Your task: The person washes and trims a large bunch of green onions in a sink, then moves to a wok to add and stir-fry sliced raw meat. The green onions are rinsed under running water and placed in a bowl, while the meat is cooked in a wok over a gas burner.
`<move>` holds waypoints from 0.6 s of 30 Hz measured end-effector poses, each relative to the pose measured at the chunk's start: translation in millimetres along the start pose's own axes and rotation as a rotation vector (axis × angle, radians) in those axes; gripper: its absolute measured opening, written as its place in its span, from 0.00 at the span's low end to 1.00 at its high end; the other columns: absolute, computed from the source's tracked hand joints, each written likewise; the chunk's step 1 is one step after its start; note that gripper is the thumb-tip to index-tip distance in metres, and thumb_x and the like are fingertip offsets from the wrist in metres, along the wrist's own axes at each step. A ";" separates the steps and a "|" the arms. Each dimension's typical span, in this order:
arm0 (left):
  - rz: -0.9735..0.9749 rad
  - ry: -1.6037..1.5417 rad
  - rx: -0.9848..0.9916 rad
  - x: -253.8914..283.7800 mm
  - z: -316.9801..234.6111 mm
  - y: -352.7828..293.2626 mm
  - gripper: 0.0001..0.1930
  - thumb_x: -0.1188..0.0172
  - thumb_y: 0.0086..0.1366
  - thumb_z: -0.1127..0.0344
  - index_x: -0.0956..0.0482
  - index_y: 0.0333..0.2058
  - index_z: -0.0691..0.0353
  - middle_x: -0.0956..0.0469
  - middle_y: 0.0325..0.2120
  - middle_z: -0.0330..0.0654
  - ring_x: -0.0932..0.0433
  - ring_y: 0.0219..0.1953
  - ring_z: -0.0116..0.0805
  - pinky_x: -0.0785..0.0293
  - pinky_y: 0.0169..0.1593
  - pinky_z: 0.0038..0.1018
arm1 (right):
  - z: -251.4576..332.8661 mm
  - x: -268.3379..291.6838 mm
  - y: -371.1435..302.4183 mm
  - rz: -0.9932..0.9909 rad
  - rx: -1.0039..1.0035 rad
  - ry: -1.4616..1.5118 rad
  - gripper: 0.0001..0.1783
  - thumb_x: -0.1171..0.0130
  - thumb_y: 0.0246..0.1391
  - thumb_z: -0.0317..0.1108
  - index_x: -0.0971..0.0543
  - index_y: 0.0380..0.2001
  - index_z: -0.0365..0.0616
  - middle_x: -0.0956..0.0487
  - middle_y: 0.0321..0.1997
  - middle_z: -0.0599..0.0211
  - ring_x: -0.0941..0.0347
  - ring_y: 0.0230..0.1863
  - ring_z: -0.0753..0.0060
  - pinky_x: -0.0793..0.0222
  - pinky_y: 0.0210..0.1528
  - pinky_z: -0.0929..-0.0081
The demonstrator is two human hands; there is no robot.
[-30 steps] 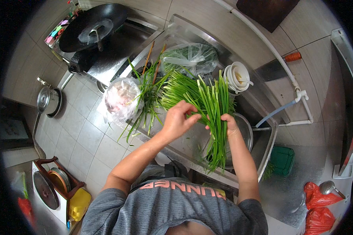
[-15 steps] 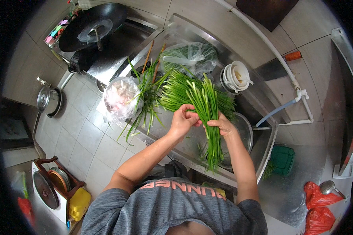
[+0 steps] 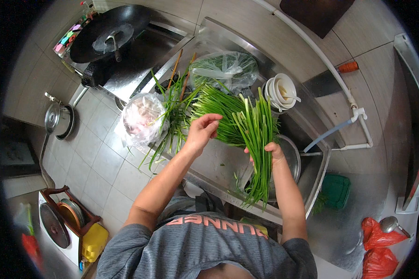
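Note:
My right hand [image 3: 275, 152] is wrapped round a bunch of garlic chives [image 3: 257, 156], pale stem ends up and leaf tips hanging down over the sink counter. To the left of that bunch, apart from it, my left hand [image 3: 203, 132] has its fingers bent and pressed together. Anything pinched there is too small to make out. Behind the hands lies a pile of more chives [image 3: 217, 111] on the metal counter. Loose leaves [image 3: 172, 116] are strewn left of the pile. Below the held bunch, a round metal basin [image 3: 289, 160] is partly hidden.
A clear bag of greens [image 3: 226, 69] lies at the back, beside stacked white bowls [image 3: 280, 91] with a spoon. A white plastic bag [image 3: 144, 116] sits at the counter's left edge. Further left is a black wok [image 3: 109, 32] on the stove. A blue hose [image 3: 328, 135] runs at right.
My left hand has drawn away from the bunch toward the left. My right hand has shifted slightly right with the chives, whose stem ends now lean further right.

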State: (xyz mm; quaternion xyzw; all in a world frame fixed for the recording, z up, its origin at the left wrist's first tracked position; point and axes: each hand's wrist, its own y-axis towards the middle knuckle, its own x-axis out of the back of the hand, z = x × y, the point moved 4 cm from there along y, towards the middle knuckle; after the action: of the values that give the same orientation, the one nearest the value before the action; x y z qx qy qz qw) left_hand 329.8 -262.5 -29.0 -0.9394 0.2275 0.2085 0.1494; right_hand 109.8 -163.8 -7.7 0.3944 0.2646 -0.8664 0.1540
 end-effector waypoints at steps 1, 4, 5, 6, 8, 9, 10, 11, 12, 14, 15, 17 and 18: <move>0.058 -0.011 -0.004 -4.4 -2.0 3.4 0.09 0.46 0.65 0.71 0.25 0.43 0.64 0.28 0.25 0.33 0.32 0.24 0.21 0.34 0.28 0.19 | 0.4 0.1 -0.1 -0.009 0.004 -0.016 0.44 0.40 0.35 0.34 0.39 0.60 0.33 0.28 0.52 0.42 0.25 0.47 0.42 0.22 0.40 0.51; 0.219 0.230 -0.140 -21.6 -3.8 6.9 0.08 0.43 0.63 0.72 0.24 0.40 0.65 0.29 0.25 0.32 0.33 0.25 0.19 0.35 0.29 0.19 | -0.1 -4.1 3.8 0.025 -0.024 0.025 0.45 0.40 0.36 0.34 0.40 0.61 0.34 0.29 0.54 0.42 0.29 0.51 0.35 0.25 0.43 0.45; 0.269 0.356 -0.204 -26.8 -2.8 6.8 0.07 0.42 0.62 0.72 0.23 0.39 0.66 0.29 0.25 0.32 0.33 0.26 0.18 0.36 0.29 0.19 | 1.2 -6.3 4.7 0.030 0.002 0.014 0.45 0.40 0.36 0.34 0.40 0.61 0.34 0.29 0.54 0.42 0.30 0.51 0.34 0.25 0.43 0.43; 0.209 0.484 -0.156 -25.9 1.8 7.3 0.05 0.42 0.61 0.74 0.23 0.35 0.67 0.28 0.26 0.33 0.33 0.28 0.18 0.35 0.31 0.20 | 1.8 -9.5 6.2 0.053 0.017 0.023 0.44 0.40 0.36 0.35 0.40 0.61 0.34 0.30 0.55 0.42 0.31 0.53 0.34 0.27 0.47 0.42; 0.130 0.402 -0.245 -20.1 0.8 5.8 0.05 0.42 0.62 0.73 0.23 0.35 0.68 0.27 0.27 0.34 0.31 0.29 0.20 0.33 0.32 0.22 | 1.6 -13.7 7.5 0.013 -0.001 0.002 0.44 0.40 0.36 0.34 0.40 0.61 0.34 0.31 0.56 0.41 0.33 0.55 0.35 0.30 0.50 0.40; 0.118 0.341 -0.250 -17.1 1.2 4.4 0.05 0.43 0.62 0.73 0.22 0.35 0.68 0.26 0.27 0.34 0.30 0.30 0.21 0.33 0.32 0.23 | 2.3 -15.5 8.1 -0.013 0.017 -0.015 0.44 0.40 0.36 0.34 0.40 0.61 0.34 0.31 0.57 0.41 0.33 0.56 0.35 0.31 0.51 0.40; 0.055 0.620 -0.292 -6.9 -3.1 3.5 0.07 0.42 0.61 0.73 0.22 0.37 0.68 0.25 0.26 0.37 0.28 0.29 0.24 0.31 0.33 0.25 | 2.3 -18.0 8.9 -0.013 0.012 -0.035 0.44 0.42 0.38 0.36 0.40 0.61 0.33 0.33 0.59 0.41 0.35 0.57 0.35 0.37 0.57 0.39; -0.047 0.738 -0.354 2.2 -8.5 -1.3 0.09 0.43 0.59 0.74 0.22 0.39 0.67 0.26 0.23 0.39 0.28 0.26 0.27 0.31 0.31 0.26 | 1.6 -20.0 9.1 -0.009 -0.004 -0.009 0.44 0.43 0.38 0.37 0.40 0.61 0.33 0.34 0.59 0.40 0.35 0.58 0.35 0.38 0.58 0.39; -0.134 0.809 -0.335 13.1 -13.1 -5.3 0.09 0.43 0.58 0.75 0.22 0.39 0.66 0.27 0.21 0.40 0.28 0.25 0.27 0.31 0.30 0.26 | 1.8 -20.5 9.9 -0.025 -0.009 0.008 0.44 0.44 0.38 0.38 0.40 0.61 0.33 0.34 0.60 0.40 0.35 0.58 0.35 0.39 0.59 0.40; -0.299 0.799 -0.363 28.0 -25.4 -17.1 0.10 0.44 0.57 0.77 0.22 0.39 0.65 0.28 0.19 0.41 0.29 0.22 0.29 0.32 0.28 0.26 | 0.9 -18.8 11.6 -0.045 -0.030 0.081 0.44 0.49 0.35 0.35 0.41 0.62 0.35 0.36 0.61 0.38 0.36 0.59 0.37 0.50 0.62 0.32; -0.359 0.725 -0.348 32.3 -30.1 -23.3 0.10 0.44 0.57 0.77 0.22 0.39 0.64 0.29 0.18 0.41 0.30 0.21 0.29 0.33 0.27 0.26 | -1.7 -16.6 12.3 -0.055 -0.083 0.107 0.44 0.49 0.36 0.36 0.41 0.62 0.35 0.37 0.61 0.38 0.37 0.59 0.36 0.50 0.63 0.33; -0.253 0.738 -0.484 20.7 -40.6 -34.3 0.11 0.42 0.56 0.75 0.23 0.39 0.64 0.30 0.23 0.43 0.29 0.23 0.35 0.31 0.29 0.29 | -5.7 -9.0 14.7 -0.080 -0.116 0.147 0.43 0.49 0.37 0.36 0.41 0.62 0.34 0.37 0.61 0.37 0.37 0.59 0.35 0.49 0.64 0.36; -0.165 0.770 -0.540 9.3 -43.1 -38.1 0.11 0.41 0.56 0.75 0.23 0.39 0.64 0.30 0.23 0.43 0.29 0.23 0.35 0.32 0.28 0.29 | -7.4 -4.8 16.8 -0.069 -0.141 0.113 0.41 0.51 0.39 0.36 0.40 0.61 0.34 0.34 0.60 0.40 0.33 0.57 0.40 0.42 0.63 0.45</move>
State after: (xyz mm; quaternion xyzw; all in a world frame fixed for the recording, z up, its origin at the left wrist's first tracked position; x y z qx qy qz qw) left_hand 369.9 -249.7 11.2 -0.9685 0.1287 -0.1157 -0.1790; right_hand 125.2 -172.9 -13.8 0.4218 0.3465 -0.8267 0.1364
